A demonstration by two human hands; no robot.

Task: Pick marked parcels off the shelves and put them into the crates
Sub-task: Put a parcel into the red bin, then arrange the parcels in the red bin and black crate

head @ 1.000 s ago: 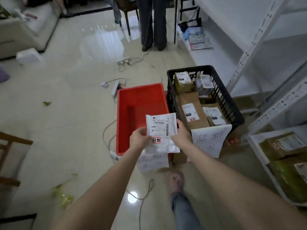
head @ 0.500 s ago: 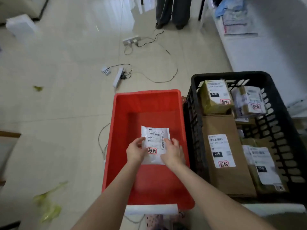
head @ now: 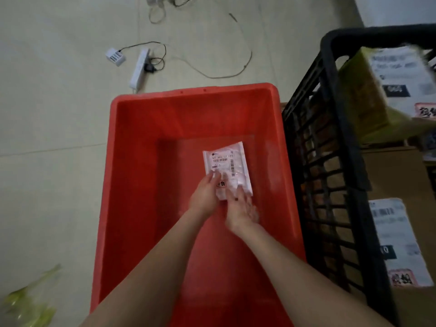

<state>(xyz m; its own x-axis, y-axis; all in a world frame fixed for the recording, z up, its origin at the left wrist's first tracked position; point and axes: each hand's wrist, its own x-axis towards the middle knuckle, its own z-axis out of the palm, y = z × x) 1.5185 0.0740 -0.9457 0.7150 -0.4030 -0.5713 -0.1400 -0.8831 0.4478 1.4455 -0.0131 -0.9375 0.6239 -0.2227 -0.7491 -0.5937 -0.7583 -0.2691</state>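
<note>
The white parcel lies flat on the floor of the red crate, just right of frame centre. Its lower edge and red sticker are partly covered by both hands. The left hand rests on the lower left corner; whether it pinches the bag I cannot tell. The right hand is motion-blurred, fingers straight, at the bottom edge. At the right, the black crate is cut off by the frame, and the labels on its cartons are too smeared to read. A power strip, an adapter and cables lie on the floor at upper left. A green wrapper scrap is cropped at lower left.
</note>
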